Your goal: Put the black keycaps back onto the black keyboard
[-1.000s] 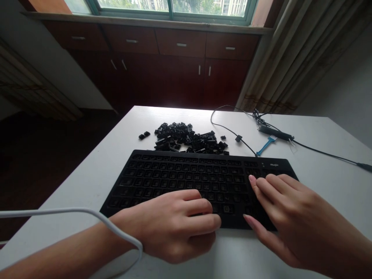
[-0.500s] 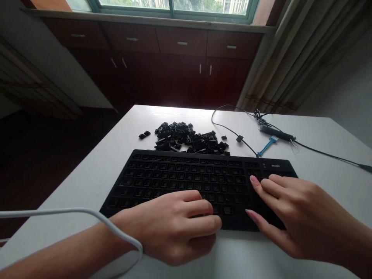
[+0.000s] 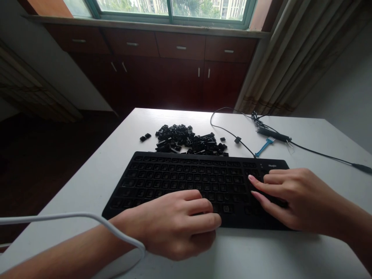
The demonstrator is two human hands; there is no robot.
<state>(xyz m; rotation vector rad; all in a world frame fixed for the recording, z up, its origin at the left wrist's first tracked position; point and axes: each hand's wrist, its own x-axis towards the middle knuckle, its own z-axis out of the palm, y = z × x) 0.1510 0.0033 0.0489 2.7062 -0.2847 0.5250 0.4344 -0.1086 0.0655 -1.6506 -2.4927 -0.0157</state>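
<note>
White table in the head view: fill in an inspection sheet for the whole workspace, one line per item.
Surface: white table, pale top showing on all sides of the keyboard.
Job's things: black keyboard, its visible key positions without caps; loose black keycaps heaped beyond its far edge, a few lying apart.
Clutter: blue brush and a slim black item, beyond the keyboard's right end.
Hands: left hand curled over the near edge, grip hidden; right hand over the right end, thumb and forefinger apart.
Cables: black cable bunched at far right; white cable crossing the left wrist.
Surroundings: reddish-brown cabinets, window, curtains.
</note>
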